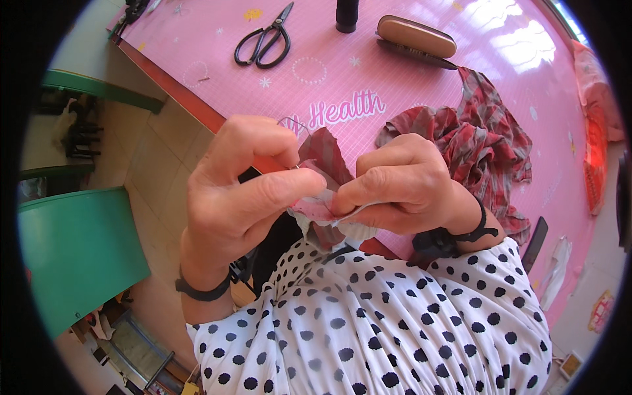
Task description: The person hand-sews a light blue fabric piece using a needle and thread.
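My left hand (240, 181) is closed in a pinch, thumb against forefinger, on what looks like a sewing needle (297, 166); only a short glint of it shows. A thin dark thread (293, 122) loops above the knuckles. Opposite it, my right hand (401, 184) is closed on the edge of a small piece of cloth (324, 155), red and grey checked with a pale pink and white side. The cloth is bunched between both hands, above the table's near edge. Fingers hide part of it.
Black-handled scissors (266, 43), a black spool (347, 14) and a brown oblong case (418, 36) lie on the pink-covered table (230, 85). Crumpled red-grey plaid fabric (484, 141) spreads at right, near a dark flat strip (536, 242). A green surface (79, 257) stands at left.
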Motion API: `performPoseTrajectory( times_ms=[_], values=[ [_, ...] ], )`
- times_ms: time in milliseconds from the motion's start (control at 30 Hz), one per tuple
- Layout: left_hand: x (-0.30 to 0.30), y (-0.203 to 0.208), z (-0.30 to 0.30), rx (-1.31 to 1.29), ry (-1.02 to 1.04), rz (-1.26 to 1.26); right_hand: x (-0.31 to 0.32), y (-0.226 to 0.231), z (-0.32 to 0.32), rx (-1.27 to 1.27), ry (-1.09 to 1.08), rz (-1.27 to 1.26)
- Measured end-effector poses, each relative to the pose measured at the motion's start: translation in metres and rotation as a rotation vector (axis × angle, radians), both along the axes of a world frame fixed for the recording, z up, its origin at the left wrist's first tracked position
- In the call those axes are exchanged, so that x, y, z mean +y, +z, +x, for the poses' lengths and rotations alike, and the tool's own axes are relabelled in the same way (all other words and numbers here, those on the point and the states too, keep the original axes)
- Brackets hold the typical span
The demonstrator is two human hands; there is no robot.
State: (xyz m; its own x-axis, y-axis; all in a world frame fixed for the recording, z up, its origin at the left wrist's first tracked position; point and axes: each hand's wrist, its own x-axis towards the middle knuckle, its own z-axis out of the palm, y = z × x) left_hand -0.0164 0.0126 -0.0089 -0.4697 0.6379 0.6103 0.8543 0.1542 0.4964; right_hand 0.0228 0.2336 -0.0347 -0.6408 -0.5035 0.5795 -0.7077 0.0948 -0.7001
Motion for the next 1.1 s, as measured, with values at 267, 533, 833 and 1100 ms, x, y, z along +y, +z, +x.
performPoseTrajectory(
  times_ms=[267, 533, 833, 1100],
  values=[
    [-0.002, 0.005, 0.011, 0.030, -0.011, -0.040, -0.002, -0.002, 0.005, 0.194, -0.060, 0.000],
    [-0.003, 0.007, 0.014, 0.075, -0.025, -0.035, -0.003, -0.007, 0.005, 0.317, -0.079, 0.001],
    [-0.001, 0.008, 0.013, 0.083, -0.053, -0.032, -0.001, -0.005, 0.004, 0.353, -0.059, 0.002],
    [0.002, 0.007, 0.015, 0.092, 0.000, -0.010, -0.001, -0.003, 0.006, 0.238, -0.089, 0.007]
  ],
)
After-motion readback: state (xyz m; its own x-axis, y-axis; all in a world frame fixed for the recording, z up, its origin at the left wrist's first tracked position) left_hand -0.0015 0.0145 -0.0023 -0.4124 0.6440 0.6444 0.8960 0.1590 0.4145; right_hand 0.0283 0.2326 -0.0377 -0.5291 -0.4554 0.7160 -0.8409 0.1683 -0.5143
